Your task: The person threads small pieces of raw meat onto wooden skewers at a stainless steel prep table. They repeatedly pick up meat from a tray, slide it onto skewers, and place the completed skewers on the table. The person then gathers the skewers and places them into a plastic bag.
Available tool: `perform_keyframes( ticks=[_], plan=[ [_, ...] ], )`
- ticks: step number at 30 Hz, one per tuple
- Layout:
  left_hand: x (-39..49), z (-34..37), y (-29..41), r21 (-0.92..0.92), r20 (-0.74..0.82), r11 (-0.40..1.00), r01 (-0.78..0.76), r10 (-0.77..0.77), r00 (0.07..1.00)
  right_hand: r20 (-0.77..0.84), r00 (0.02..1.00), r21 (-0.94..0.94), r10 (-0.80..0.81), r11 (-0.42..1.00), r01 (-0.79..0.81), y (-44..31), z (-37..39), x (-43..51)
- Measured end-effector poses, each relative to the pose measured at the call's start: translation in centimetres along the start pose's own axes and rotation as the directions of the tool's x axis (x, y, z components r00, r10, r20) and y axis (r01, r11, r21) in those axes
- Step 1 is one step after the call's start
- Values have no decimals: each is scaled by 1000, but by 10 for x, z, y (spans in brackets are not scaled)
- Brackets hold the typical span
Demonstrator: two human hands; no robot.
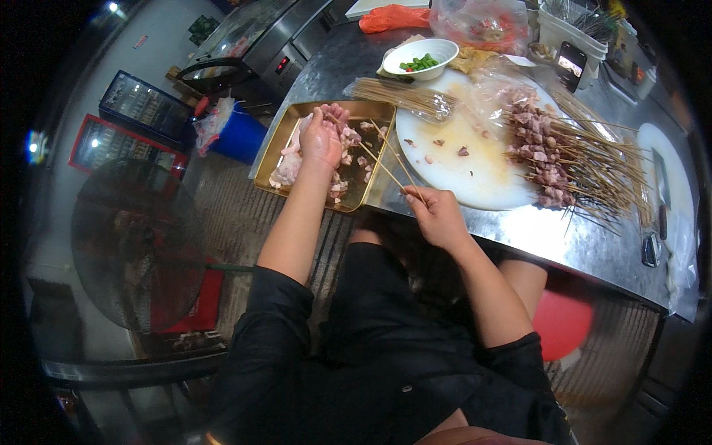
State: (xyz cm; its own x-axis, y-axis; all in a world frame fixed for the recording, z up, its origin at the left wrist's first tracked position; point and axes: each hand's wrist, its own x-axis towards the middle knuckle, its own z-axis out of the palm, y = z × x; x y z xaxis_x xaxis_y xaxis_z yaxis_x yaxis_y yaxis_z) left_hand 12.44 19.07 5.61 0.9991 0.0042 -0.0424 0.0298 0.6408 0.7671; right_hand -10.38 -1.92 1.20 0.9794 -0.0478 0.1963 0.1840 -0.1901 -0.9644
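Note:
My left hand (324, 139) is palm up over a gold-coloured metal tray (261, 169), its fingers curled beside a piece of raw meat (350, 136); whether it grips the meat is not plain. Two thin wooden skewers (384, 166) are pinched in my right hand (435, 216) at the table's front edge. One skewer's far end reaches the meat by my left hand; the other points over the tray's right side. Loose raw meat pieces (288, 168) lie in the tray. On the round white cutting board (484, 186) lies a pile of skewered meat (539, 150), sticks pointing right.
Bagged wooden skewers (406, 97) lie behind the tray, near a white bowl (392, 61) of cut green vegetables. A knife (662, 178) rests on another white board (681, 206) at right. A phone (570, 67) leans on a white container (592, 47). A blue bin (239, 133) stands left.

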Motion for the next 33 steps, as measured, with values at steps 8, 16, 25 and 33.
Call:
perform_keyframes(
  ticks=[8, 16, 25, 33],
  plan=[
    [-10, 0, 2, 129, 111, 992, 3, -18, 994, -1, 1000, 0, 13, 1000, -13, 1, -2, 2],
    [-9, -7, 10, 206, 263, 975, 86, -140, 955, 15, 1000, -34, -24, 999, 24, 2, -8, 1],
    [-11, -10, -7, 64, 141, 982, 179, -186, 972, 14, 1000, -35, -3, 999, 4, 3, -7, 2],
    [-20, -4, -16, 40, 118, 978, 206, -210, 971, 16, 1000, -11, 7, 1000, -7, -1, -6, 2]
  ],
)
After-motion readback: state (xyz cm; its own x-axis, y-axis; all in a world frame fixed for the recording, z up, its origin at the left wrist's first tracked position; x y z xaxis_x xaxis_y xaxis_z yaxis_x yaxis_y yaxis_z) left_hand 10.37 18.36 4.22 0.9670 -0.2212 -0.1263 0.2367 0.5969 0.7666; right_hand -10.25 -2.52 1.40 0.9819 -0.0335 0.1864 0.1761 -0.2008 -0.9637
